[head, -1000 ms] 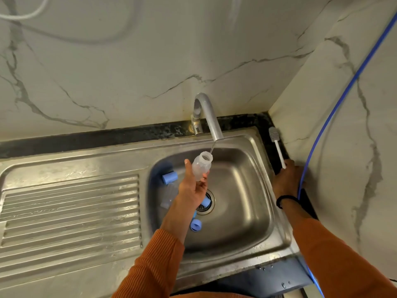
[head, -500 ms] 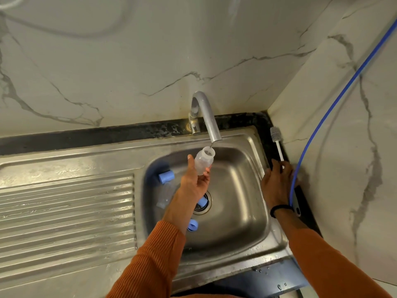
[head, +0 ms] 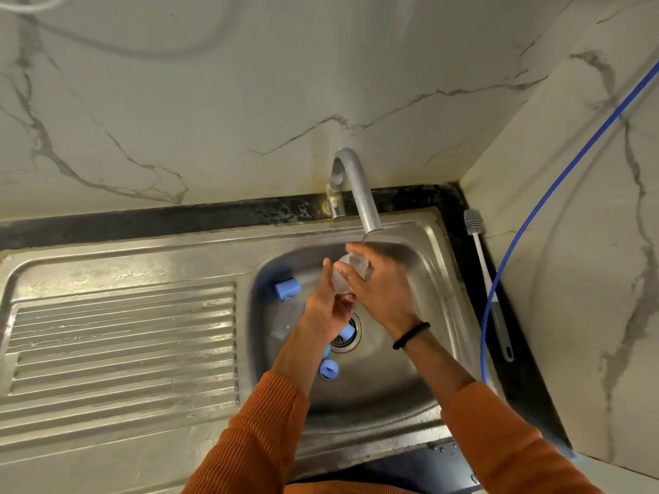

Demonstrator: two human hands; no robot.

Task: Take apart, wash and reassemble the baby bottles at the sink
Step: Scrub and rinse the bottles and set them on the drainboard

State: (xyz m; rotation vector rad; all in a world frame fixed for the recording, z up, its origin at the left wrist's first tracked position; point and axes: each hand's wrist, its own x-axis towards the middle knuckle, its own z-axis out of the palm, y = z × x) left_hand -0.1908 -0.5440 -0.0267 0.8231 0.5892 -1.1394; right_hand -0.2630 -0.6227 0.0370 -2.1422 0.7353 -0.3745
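Currently, the small clear plastic baby bottle (head: pixel 345 276) is held in the centre of the frame, directly below the spout of the curved steel tap (head: pixel 358 188), above the basin of the stainless steel sink (head: pixel 433 272). The left hand (head: pixel 326 308) grips the bottle body from below with curled fingers. The right hand (head: pixel 381 288) covers the bottle mouth, its fingers bent over the rim and pressing on it. Both hands therefore hold the same bottle. A thin stream appears to leave the tap; its flow is too faint to confirm.

Disassembly appears done: three blue plastic bottle parts lie loose in the basin. One blue cylindrical cap (head: pixel 288 289) lies at centre left, a second blue ring (head: pixel 328 369) lies below the drain, and a third blue piece (head: pixel 346 331) lies at the drain, partly hidden by the left wrist. A clear part (head: pixel 285 320) lies beside the cap.

The white long-handled bottle brush (head: pixel 483 272) rests on the dark tabletop (head: pixel 249 212) strip at centre right, unused at this moment.

Judged status: rinsing of one bottle is in progress. Washing of the loose parts and all reassembly remain.
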